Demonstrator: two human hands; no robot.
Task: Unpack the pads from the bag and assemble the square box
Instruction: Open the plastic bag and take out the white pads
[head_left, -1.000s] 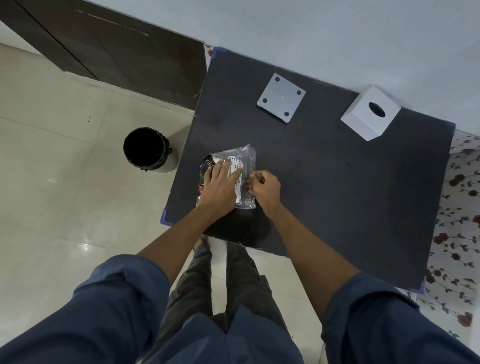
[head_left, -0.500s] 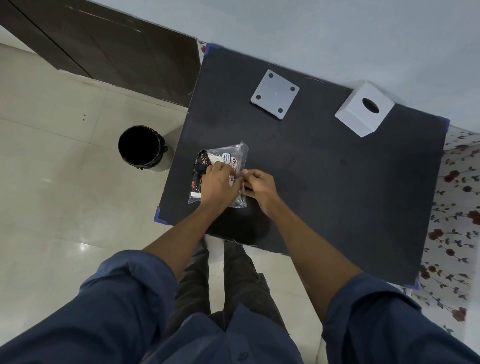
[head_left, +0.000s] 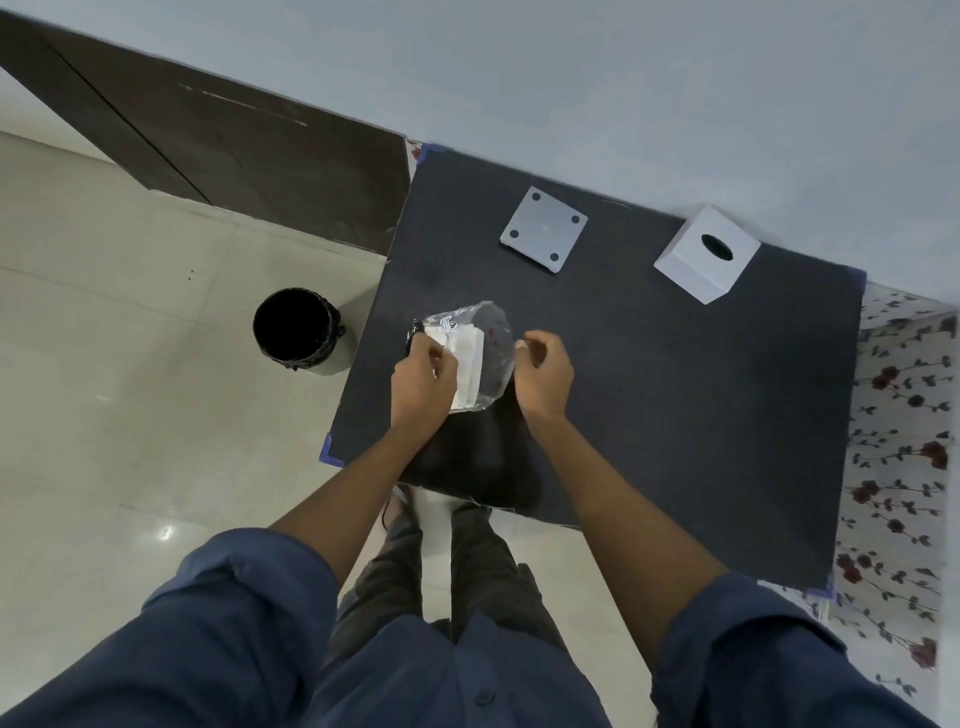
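A clear plastic bag (head_left: 488, 343) with white pads (head_left: 467, 358) inside is held up over the near left part of the black table (head_left: 675, 415). My left hand (head_left: 421, 384) pinches the bag's left edge and my right hand (head_left: 543, 376) pinches its right edge, and the bag is spread between them. At the back of the table lies a flat grey square plate (head_left: 544, 228) with a dark dot near each corner. To its right stands the white square box (head_left: 706, 260) with an oval hole in its top.
A black bin (head_left: 298, 338) stands on the tiled floor left of the table. A dark wooden door (head_left: 234, 150) is at the back left, a pale wall runs behind the table, and a flowered cloth (head_left: 898, 441) lies at the right.
Both hands have lifted the bag off the table and pulled apart, stretching it open between them. The camera view has shifted slightly.
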